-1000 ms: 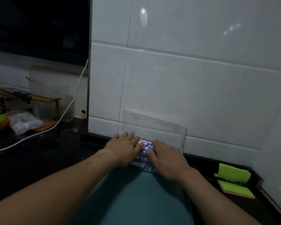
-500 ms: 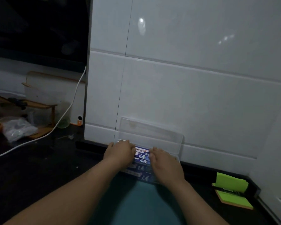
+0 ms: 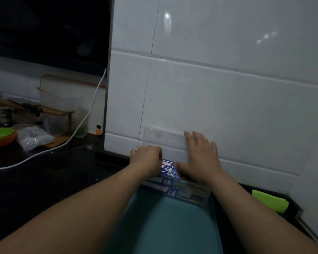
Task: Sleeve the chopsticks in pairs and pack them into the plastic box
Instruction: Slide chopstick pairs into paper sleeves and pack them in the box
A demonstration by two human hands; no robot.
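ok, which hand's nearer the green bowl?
Left. The left hand is at the plastic box's left end, toward the green bowl; the right hand is farther right, on the lid.

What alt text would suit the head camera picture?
A person's right hand rests flat against the upright clear lid of a plastic box holding blue sleeved chopsticks, while the left hand curls at its left end. A teal tray lies in front.

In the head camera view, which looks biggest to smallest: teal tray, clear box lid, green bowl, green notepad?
1. teal tray, nearest the camera.
2. clear box lid.
3. green bowl and green notepad look alike; the frame edge cuts the bowl, so unranked.
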